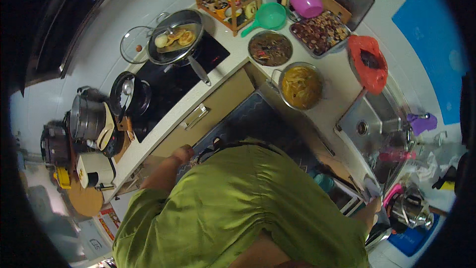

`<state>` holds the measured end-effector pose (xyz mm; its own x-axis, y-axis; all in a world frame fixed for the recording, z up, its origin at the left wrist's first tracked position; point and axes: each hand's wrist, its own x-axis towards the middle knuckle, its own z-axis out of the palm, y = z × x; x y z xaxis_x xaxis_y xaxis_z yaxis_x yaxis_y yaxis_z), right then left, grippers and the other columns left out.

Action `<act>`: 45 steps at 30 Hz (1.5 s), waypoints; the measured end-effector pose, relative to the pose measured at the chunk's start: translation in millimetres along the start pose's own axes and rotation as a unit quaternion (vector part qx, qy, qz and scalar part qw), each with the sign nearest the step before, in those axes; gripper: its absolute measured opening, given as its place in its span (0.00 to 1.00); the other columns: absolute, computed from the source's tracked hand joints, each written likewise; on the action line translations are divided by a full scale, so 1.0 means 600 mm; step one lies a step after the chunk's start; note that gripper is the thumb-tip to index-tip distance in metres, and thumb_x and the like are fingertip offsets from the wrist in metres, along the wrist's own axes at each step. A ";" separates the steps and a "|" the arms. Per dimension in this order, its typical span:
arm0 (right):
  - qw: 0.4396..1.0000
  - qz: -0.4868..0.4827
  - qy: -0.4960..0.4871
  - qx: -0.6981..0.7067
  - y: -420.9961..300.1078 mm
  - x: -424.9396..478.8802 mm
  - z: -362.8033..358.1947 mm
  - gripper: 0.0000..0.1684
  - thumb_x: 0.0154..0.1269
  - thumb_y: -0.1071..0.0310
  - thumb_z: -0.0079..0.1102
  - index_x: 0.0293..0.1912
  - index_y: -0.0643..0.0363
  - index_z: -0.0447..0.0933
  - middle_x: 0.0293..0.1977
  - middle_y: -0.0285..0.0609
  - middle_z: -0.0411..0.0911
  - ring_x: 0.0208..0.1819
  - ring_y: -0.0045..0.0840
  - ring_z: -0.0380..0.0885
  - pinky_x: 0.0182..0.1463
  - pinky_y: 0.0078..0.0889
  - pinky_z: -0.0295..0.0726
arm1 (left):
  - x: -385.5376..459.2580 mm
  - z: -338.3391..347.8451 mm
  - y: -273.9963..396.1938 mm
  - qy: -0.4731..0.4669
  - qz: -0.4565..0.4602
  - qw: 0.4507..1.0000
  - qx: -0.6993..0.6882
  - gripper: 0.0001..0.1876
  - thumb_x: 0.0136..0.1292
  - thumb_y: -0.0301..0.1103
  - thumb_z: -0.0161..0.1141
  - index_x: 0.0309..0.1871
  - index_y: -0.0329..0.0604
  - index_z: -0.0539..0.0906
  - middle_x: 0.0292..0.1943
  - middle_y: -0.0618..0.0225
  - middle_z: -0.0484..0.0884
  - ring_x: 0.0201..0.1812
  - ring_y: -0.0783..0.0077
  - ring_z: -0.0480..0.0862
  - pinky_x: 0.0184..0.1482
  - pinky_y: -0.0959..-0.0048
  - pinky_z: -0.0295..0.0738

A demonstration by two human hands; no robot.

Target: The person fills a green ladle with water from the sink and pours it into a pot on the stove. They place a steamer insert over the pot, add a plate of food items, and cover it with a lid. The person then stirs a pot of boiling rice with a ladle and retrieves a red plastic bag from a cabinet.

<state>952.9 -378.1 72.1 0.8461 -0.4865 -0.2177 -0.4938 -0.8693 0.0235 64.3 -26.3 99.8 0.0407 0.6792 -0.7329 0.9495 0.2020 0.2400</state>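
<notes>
My left hand (183, 154) hangs low beside my body, its fingers curled, close to the drawer front below the cooktop. Nothing shows in it, though its palm is hidden. At the far right my right hand (373, 206) reaches the counter edge below the sink. It touches a pale, cloth-like thing (371, 187); blur hides whether the fingers grip it. Between the hands, across the corner counter, stands a metal pot of yellowish stew (302, 86). Behind it is a round bowl of dark food in liquid (270, 48). A frying pan (193, 57) with egg-like pieces (180, 38) sits on the cooktop.
A red plastic bag (375, 67) lies by the steel sink (366, 113). Near the wall are a tray of chopped food (319, 33), a green strainer (271, 15) and a wooden spice rack (233, 2). The pan's handle (199, 70) juts past the counter edge.
</notes>
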 end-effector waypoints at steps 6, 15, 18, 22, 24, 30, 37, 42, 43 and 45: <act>0.934 -0.166 0.295 0.115 -0.056 -0.263 -0.064 0.43 0.50 0.44 0.65 0.58 0.64 0.69 0.55 0.50 0.72 0.51 0.41 0.76 0.52 0.50 0.75 | -0.010 0.039 -0.042 0.069 0.234 0.962 0.120 0.10 0.60 0.37 0.52 0.36 0.42 0.80 0.29 0.57 0.81 0.31 0.54 0.80 0.35 0.59 0.75; 0.552 -0.769 0.105 0.306 -0.378 -0.626 -0.157 0.30 0.62 0.70 0.58 0.62 0.65 0.63 0.63 0.55 0.62 0.65 0.43 0.61 0.68 0.41 0.58 | -0.042 0.089 -0.060 0.035 0.027 0.992 -0.115 0.12 0.59 0.38 0.53 0.38 0.41 0.80 0.36 0.54 0.82 0.37 0.53 0.82 0.40 0.58 0.76; 0.439 -0.869 0.040 0.226 -0.362 -0.846 -0.203 0.25 0.60 0.73 0.57 0.57 0.64 0.68 0.63 0.53 0.63 0.66 0.43 0.60 0.68 0.43 0.56 | -0.055 0.086 -0.072 0.080 0.007 0.973 -0.219 0.10 0.52 0.28 0.56 0.39 0.41 0.82 0.33 0.60 0.82 0.35 0.63 0.82 0.37 0.64 0.75; 0.361 -0.902 -0.033 0.236 -0.315 -1.019 -0.178 0.25 0.59 0.75 0.56 0.57 0.62 0.68 0.63 0.52 0.62 0.65 0.45 0.60 0.67 0.42 0.57 | -0.067 0.066 -0.113 0.115 -0.014 0.953 -0.279 0.12 0.51 0.23 0.55 0.40 0.40 0.80 0.35 0.62 0.82 0.36 0.68 0.81 0.37 0.67 0.75; 0.343 -0.901 -0.099 0.246 -0.291 -1.091 -0.150 0.26 0.57 0.75 0.57 0.57 0.61 0.68 0.63 0.51 0.63 0.65 0.44 0.60 0.67 0.41 0.57 | -0.065 0.074 -0.160 0.112 -0.045 0.903 -0.413 0.12 0.53 0.22 0.53 0.42 0.39 0.78 0.37 0.62 0.81 0.36 0.68 0.81 0.38 0.67 0.75; 0.296 -0.921 -0.206 0.149 -0.195 -1.301 -0.119 0.32 0.50 0.83 0.59 0.58 0.59 0.68 0.63 0.49 0.63 0.66 0.40 0.60 0.68 0.38 0.58 | -0.053 0.017 -0.301 0.243 -0.018 0.821 -0.516 0.08 0.59 0.20 0.47 0.42 0.37 0.72 0.35 0.66 0.77 0.36 0.72 0.78 0.40 0.72 0.75; 0.255 -0.924 -0.259 0.118 -0.134 -1.476 -0.110 0.31 0.52 0.82 0.59 0.58 0.58 0.68 0.62 0.48 0.64 0.65 0.39 0.62 0.68 0.35 0.59 | -0.098 -0.184 -0.344 0.379 0.019 0.702 -0.603 0.09 0.62 0.23 0.54 0.45 0.38 0.72 0.32 0.71 0.74 0.33 0.77 0.76 0.38 0.78 0.72; 0.177 -0.951 -0.254 -0.003 -0.081 -1.570 -0.087 0.28 0.53 0.70 0.66 0.55 0.58 0.70 0.55 0.50 0.71 0.60 0.42 0.67 0.63 0.36 0.66 | -0.098 -0.229 -0.332 0.268 0.072 0.695 -0.663 0.18 0.65 0.34 0.56 0.56 0.42 0.68 0.34 0.73 0.74 0.33 0.79 0.77 0.36 0.78 0.70; 0.166 -0.944 -0.282 -0.031 -0.069 -1.590 -0.087 0.28 0.53 0.70 0.66 0.56 0.58 0.70 0.55 0.50 0.71 0.59 0.43 0.67 0.62 0.36 0.67 | -0.099 -0.232 -0.327 0.245 0.070 0.696 -0.671 0.19 0.66 0.34 0.56 0.58 0.44 0.67 0.35 0.73 0.75 0.34 0.79 0.77 0.35 0.78 0.71; 0.141 -0.926 -0.339 -0.087 -0.048 -1.636 -0.085 0.28 0.54 0.70 0.66 0.56 0.58 0.71 0.55 0.51 0.71 0.58 0.43 0.68 0.62 0.36 0.67 | -0.095 -0.234 -0.318 0.219 0.065 0.696 -0.680 0.22 0.66 0.33 0.55 0.61 0.46 0.64 0.36 0.72 0.75 0.34 0.78 0.77 0.35 0.77 0.72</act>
<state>147.0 120.0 334.6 -0.7514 0.6580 -0.0497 0.5109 0.5324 -0.6749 -162.7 -4.3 185.3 -0.2827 0.8437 -0.4563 -0.2393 0.3987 0.8853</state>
